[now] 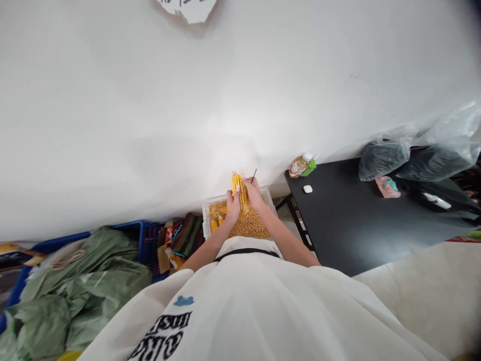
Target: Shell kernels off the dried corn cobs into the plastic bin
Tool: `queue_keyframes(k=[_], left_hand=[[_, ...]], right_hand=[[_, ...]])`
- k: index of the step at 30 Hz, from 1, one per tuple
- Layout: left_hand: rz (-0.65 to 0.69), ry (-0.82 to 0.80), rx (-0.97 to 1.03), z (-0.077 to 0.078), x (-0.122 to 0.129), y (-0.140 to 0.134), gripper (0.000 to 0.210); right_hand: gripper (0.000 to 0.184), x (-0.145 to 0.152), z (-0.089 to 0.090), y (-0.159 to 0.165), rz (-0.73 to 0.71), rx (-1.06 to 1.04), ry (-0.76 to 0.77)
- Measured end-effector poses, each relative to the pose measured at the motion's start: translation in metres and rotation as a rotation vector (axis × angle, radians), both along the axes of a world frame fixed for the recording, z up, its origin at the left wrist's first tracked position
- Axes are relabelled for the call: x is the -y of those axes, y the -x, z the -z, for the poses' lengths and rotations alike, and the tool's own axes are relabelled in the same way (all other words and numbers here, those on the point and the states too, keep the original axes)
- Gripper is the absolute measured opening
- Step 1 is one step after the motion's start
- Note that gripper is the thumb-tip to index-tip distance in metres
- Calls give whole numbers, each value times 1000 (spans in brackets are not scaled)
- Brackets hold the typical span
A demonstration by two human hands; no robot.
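A yellow corn cob (242,199) stands nearly upright over a clear plastic bin (206,226). My left hand (233,205) is closed around the cob's left side, thumb on the kernels. My right hand (254,193) is closed at the cob's upper right, gripping a thin dark rod-like tool (254,174) that sticks up past the fingers. The tool's lower end is hidden by the hand and cob. Below my hands, loose corn kernels (251,225) fill much of the bin. More cobs (214,225) lie on the kernels at its left side.
A black table (345,215) on the right bears a bottle (300,165), a green carton (310,168), a small white case (308,189) and plastic bags (385,158). To the left, a blue crate (142,250) holds green sheeting (93,276). The white wall (169,110) rises close behind the bin.
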State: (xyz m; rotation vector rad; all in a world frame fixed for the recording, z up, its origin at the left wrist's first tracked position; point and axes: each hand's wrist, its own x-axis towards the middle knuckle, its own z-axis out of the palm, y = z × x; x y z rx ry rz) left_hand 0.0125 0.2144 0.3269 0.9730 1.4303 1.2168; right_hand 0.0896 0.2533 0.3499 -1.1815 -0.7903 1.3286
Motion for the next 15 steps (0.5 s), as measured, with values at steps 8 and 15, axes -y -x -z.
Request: queue_keyframes(k=[8,15], left_hand=[[-55,13,-48,17,5,2,30],[-85,75,-72,19,6,4,35]], right_hand=[[32,6,20,7,10,64,-7],[20,5,38,9,42,79,12]])
